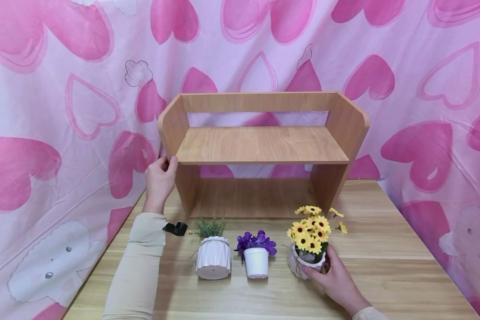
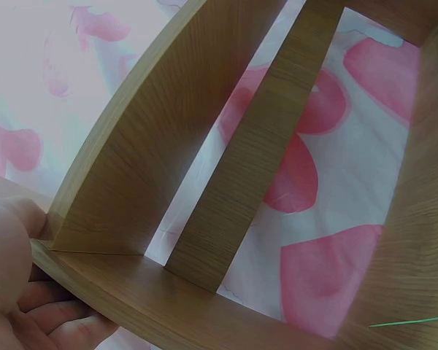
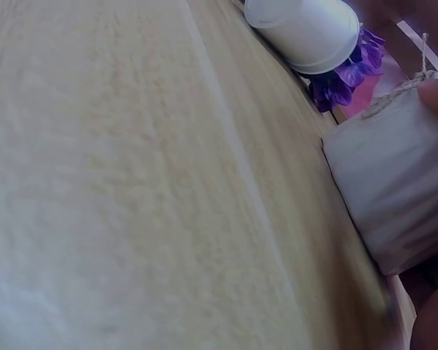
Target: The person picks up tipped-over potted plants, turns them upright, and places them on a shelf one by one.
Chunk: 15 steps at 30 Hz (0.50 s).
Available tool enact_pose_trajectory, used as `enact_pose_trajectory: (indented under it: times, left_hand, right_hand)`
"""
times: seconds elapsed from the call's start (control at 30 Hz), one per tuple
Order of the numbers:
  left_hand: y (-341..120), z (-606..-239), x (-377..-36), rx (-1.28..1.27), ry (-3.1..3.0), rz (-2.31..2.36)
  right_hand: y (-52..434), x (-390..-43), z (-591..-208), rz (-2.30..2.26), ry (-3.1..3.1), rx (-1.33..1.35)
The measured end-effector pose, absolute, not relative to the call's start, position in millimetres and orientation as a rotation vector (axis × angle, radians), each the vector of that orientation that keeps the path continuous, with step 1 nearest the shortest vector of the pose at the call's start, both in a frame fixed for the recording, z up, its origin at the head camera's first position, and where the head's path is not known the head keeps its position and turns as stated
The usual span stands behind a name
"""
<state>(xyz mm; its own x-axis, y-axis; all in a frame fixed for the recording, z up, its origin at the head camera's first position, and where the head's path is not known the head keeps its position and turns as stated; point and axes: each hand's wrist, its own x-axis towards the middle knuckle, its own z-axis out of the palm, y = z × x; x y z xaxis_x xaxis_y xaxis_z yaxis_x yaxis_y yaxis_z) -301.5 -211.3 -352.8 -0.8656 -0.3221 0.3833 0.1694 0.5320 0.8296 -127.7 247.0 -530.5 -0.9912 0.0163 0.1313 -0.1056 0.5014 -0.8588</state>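
My left hand (image 1: pixel 160 180) grips the left side panel of a two-tier wooden shelf (image 1: pixel 260 144); in the left wrist view its thumb and curled fingers (image 2: pixel 66 321) are on either side of the board's edge. At the front right, my right hand (image 1: pixel 340 278) holds a whitish pot (image 1: pixel 295 263) of yellow artificial daisies (image 1: pixel 313 231), thumb on the near side. The right wrist view shows this pot (image 3: pixel 394 168) with twine about its rim, close to the tabletop; whether it touches is hard to tell.
Left of the daisies stand a small white pot (image 1: pixel 257 263) of purple flowers (image 1: pixel 256 241) and a ribbed white pot (image 1: pixel 213 260) with green grass. A wooden table (image 1: pixel 384 253) bears everything. Pink heart-patterned cloth (image 1: pixel 416 146) hangs behind and at both sides.
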Motion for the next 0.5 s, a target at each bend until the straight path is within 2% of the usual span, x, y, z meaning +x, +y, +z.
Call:
enact_pose_trajectory:
  times: [0.5]
  left_hand:
    - [-210.2,-351.3,-300.8,0.139,-2.291,-1.321]
  right_hand:
    - [245.2,-128.3,-521.2,1.502,-2.58,0.057]
